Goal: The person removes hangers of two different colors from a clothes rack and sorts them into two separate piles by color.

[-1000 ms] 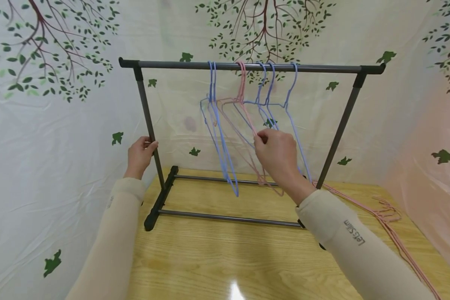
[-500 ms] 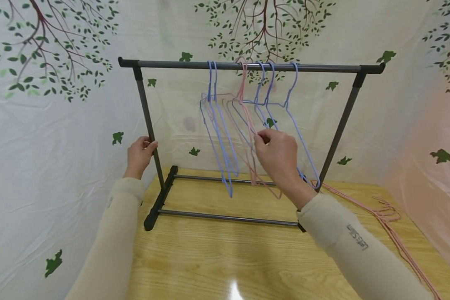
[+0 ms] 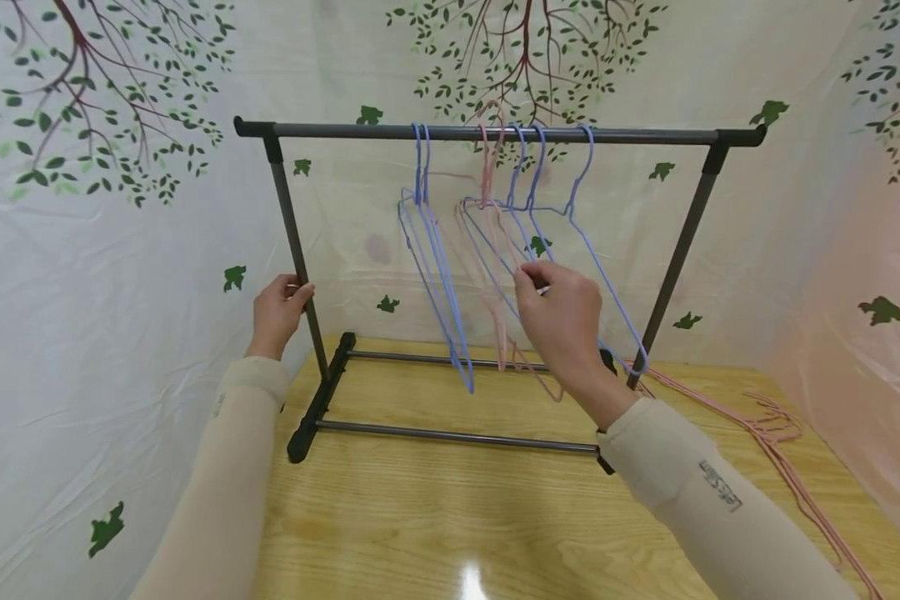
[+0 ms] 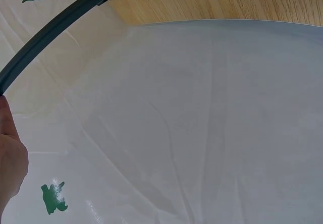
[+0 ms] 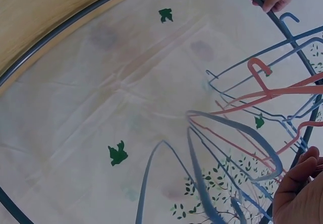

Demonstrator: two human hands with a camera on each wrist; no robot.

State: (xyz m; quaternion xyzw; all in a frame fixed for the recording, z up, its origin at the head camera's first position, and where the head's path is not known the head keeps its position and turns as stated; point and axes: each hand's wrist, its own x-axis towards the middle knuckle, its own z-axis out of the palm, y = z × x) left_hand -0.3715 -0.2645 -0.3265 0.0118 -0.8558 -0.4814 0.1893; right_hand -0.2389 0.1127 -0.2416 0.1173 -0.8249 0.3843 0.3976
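Observation:
A black clothes rack stands on the table, and my left hand (image 3: pixel 279 310) grips its left post (image 3: pixel 288 221). With thumb and fingers, my right hand (image 3: pixel 562 321) pinches a pink clothes hanger (image 3: pixel 513 242) by its side wire. The hook of this hanger rises above the top bar (image 3: pixel 345 131). Another pink hanger (image 3: pixel 486 171) hangs on the bar just left of it. Two blue hangers (image 3: pixel 422 167) hang farther left, and three blue hangers (image 3: pixel 581 179) hang to the right. In the right wrist view, the right hand (image 5: pixel 303 193) shows only partly.
Several pink hangers (image 3: pixel 780 454) lie bunched on the right of the wooden table (image 3: pixel 420 517). The rack's lower rails (image 3: pixel 457 437) run across near the tabletop. Behind stands a pale cloth backdrop (image 3: pixel 330 75) printed with trees and leaves.
The pinched pink hanger's hook has risen above the bar and moved slightly right, apart from the other pink hook. The hanging blue hangers have swung a little. My left hand has stayed put.

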